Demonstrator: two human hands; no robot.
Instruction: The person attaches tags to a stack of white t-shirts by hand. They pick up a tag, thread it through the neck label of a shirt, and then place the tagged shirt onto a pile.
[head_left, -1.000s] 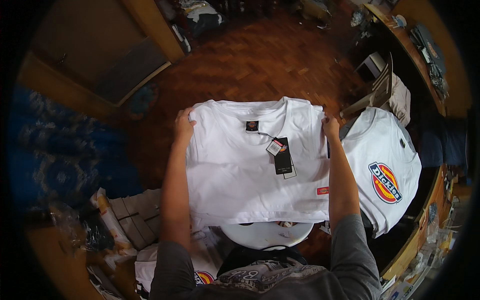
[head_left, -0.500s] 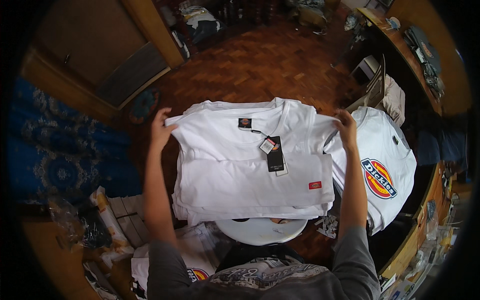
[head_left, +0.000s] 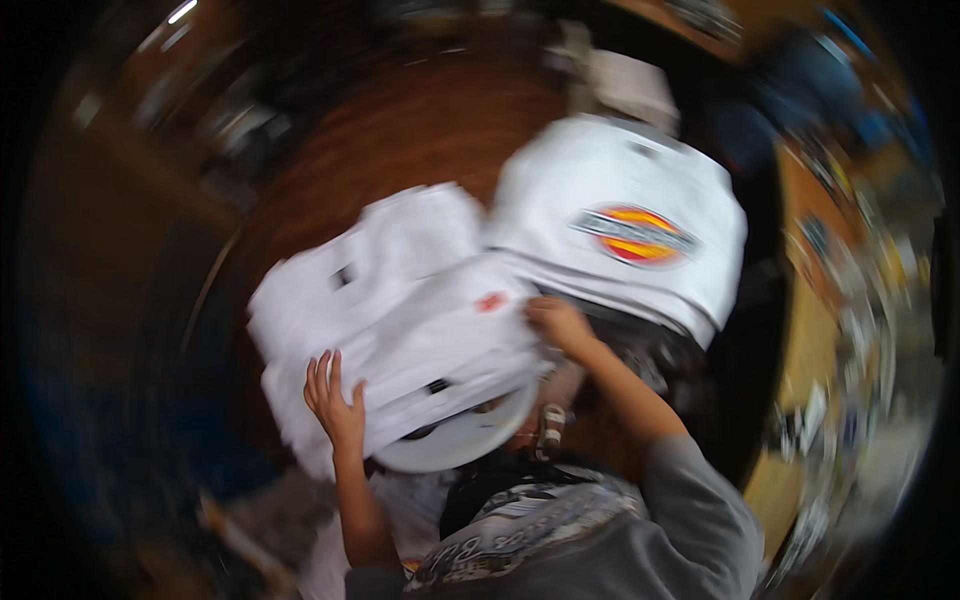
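I'm noting the white shirts (head_left: 430,325) already lying folded in a stack over the stool (head_left: 460,452), left hand (head_left: 338,405) with fingers spread at its near-left side, right hand (head_left: 560,325) at its right edge, too blurred to tell whether pinching, what's left unclear.

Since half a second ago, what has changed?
The left hand released the white shirt at its left sleeve and moved down, fingers spread. The right hand moved from the right sleeve to the edge near the red patch; blur hides its grip. The view swung right. The stack still rests on the white stool.
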